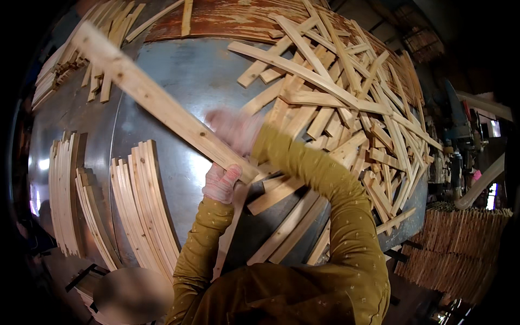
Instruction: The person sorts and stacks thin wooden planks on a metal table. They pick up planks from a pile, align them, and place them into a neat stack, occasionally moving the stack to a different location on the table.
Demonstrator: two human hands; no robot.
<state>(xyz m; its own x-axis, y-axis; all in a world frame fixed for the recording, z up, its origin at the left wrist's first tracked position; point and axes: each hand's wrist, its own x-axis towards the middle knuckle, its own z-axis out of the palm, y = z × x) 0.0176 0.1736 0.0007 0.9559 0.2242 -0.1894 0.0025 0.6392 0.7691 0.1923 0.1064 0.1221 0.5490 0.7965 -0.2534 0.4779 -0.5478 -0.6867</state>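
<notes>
A long, pale wooden board point(157, 103) with dark knots slants from the upper left down to the middle, raised above the metal table. My left hand point(221, 183), in a pinkish-white glove, is closed round its near end, the thumb lying over the wood. My right hand point(233, 130), in the same kind of glove, is smeared by motion just beyond the board's near part. Its fingers cannot be made out, nor whether it touches the board. Several loose wooden strips point(276, 195) lie beneath and beside my hands.
A jumbled heap of wooden strips point(346, 103) covers the table's right side. Sorted rows of strips point(143, 200) lie at the left, with another stack point(54, 81) at the far left. The metal table point(173, 65) meets a worn reddish board point(227, 21). Stacked wood point(455, 249) stands at the right.
</notes>
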